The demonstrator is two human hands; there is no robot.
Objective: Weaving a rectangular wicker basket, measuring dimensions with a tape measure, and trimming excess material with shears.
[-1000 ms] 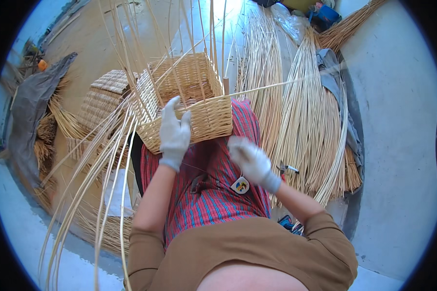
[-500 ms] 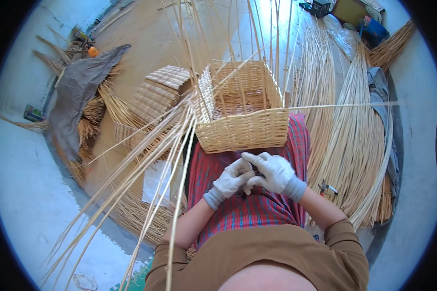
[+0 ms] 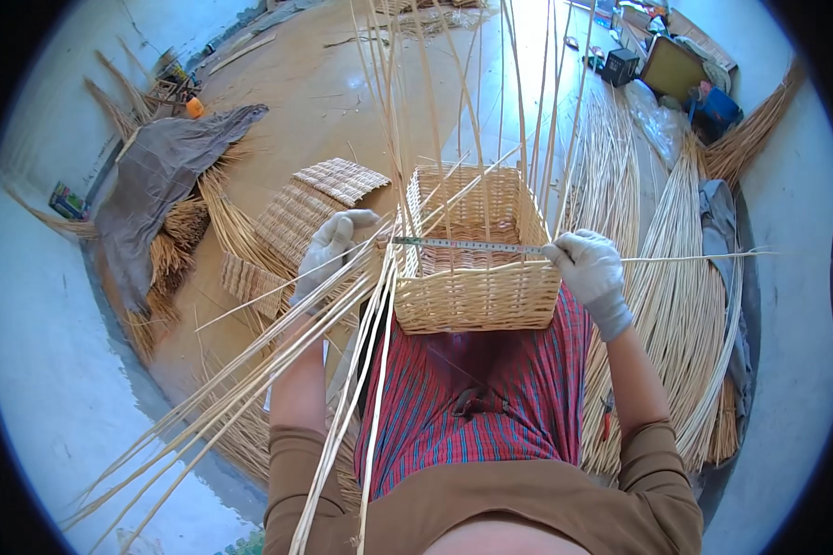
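A thin tape measure (image 3: pixel 467 244) lies stretched across the opening of a rectangular wicker basket (image 3: pixel 477 301), along its near side. My right hand (image 3: pixel 588 268), in a white glove, pinches the tape at the basket's right corner. My left hand (image 3: pixel 329 252), gloved too, is by the left corner, close to the tape's other end. Its upper fingers point toward the basket, while pale rods (image 3: pixel 287 326) cross in front and hide the lower ones. Whether it grips the tape I cannot tell. Tall upright stakes (image 3: pixel 518 83) rise from the basket.
Woven panels (image 3: pixel 296 217) lie on the floor to the left, near a grey cloth (image 3: pixel 157 185) over bundled rods. Long pale rods (image 3: pixel 676 305) spread out on the right. One rod (image 3: pixel 694 258) sticks out rightward past my hand. Red-handled pliers (image 3: pixel 607 418) lie beside my lap.
My hands have come up from my lap and parted to the basket's two sides. The tape measure now spans the basket. The basket appears lower and slightly to the right in view.
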